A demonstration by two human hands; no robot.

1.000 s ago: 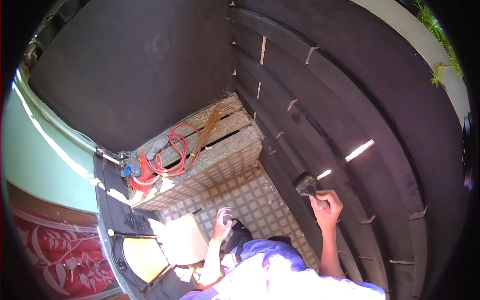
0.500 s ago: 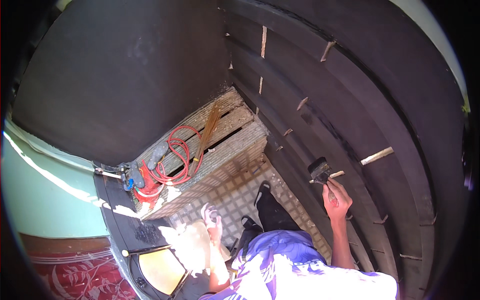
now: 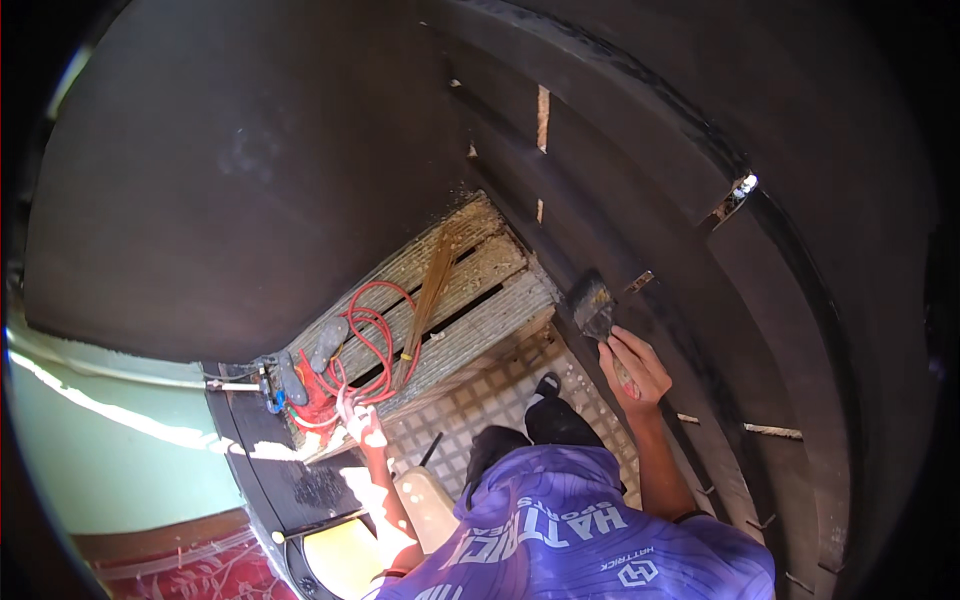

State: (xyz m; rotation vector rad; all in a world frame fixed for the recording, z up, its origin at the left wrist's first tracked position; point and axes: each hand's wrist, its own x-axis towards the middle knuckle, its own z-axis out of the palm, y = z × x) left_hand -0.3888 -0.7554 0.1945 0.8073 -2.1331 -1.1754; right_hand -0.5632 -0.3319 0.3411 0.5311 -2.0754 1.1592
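Observation:
In my right hand (image 3: 636, 375) is a wide flat paintbrush (image 3: 594, 305), gripped by its handle. Its dark bristles point up toward the ridged dark wall (image 3: 690, 270); whether they touch it I cannot tell. A pale unpainted bit (image 3: 640, 282) of the wall shows just right of the bristles. My left hand (image 3: 358, 415) is out to the left with fingers stretched and holds nothing I can see. It appears in front of the coiled red hose (image 3: 375, 330) and the near edge of the weathered slatted wooden bench (image 3: 480, 290); contact is unclear.
On the bench lie a bundle of thin brown sticks (image 3: 432, 295) and a pair of grey sandals (image 3: 328, 343). A beige object (image 3: 428, 508) stands by my left forearm. Checkered tiles (image 3: 465, 415) cover the floor. A pale green wall (image 3: 120, 440) rises at left.
My right hand has carried the brush left and slightly up along the ridged wall. My left hand has moved up and left, toward the bench and hose. The view has shifted.

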